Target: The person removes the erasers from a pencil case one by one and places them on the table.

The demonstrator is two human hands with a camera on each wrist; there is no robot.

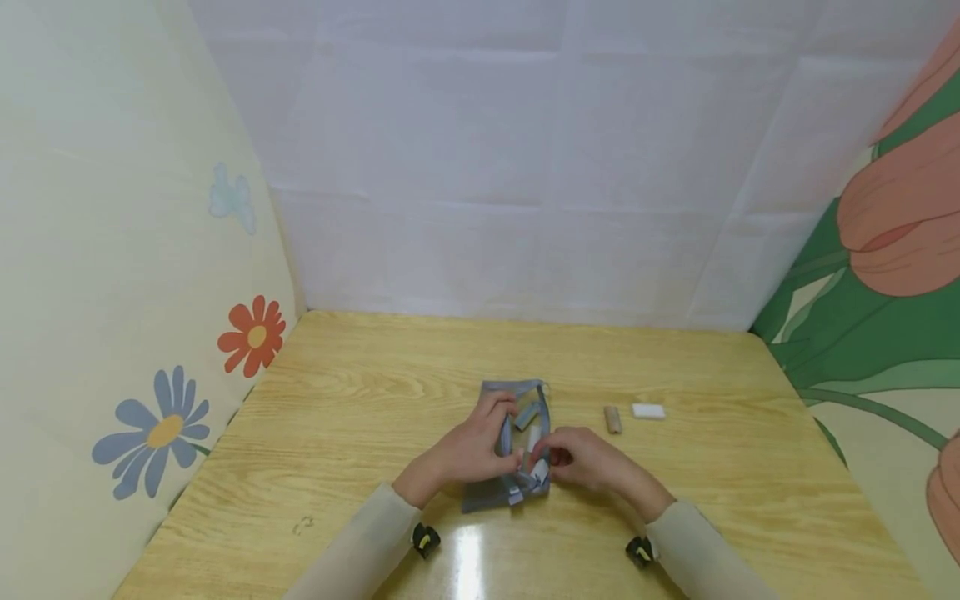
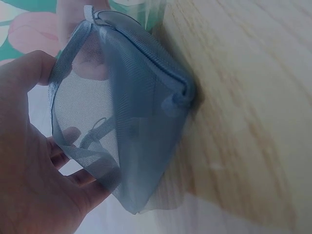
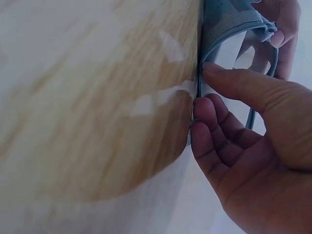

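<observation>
A blue-grey mesh zip pouch (image 1: 483,498) lies on the table with its mouth spread. My left hand (image 1: 472,446) grips the left side of the mouth; in the left wrist view its thumb and fingers curl round the mesh rim. On the other side, my right hand (image 1: 585,458) pinches the zipped edge between thumb and fingers, as the right wrist view shows. Within the mouth, a small grey-green block (image 1: 527,416) and a white piece (image 1: 534,437) show. The lower part of the pouch's contents is hidden by the hands and cloth.
Right of the pouch, a small brown block (image 1: 612,419) lies beside a white block (image 1: 648,411) on the wood-grain table (image 1: 360,400). A white cloth (image 1: 450,167) hangs behind, and flower-printed cloths stand at both sides.
</observation>
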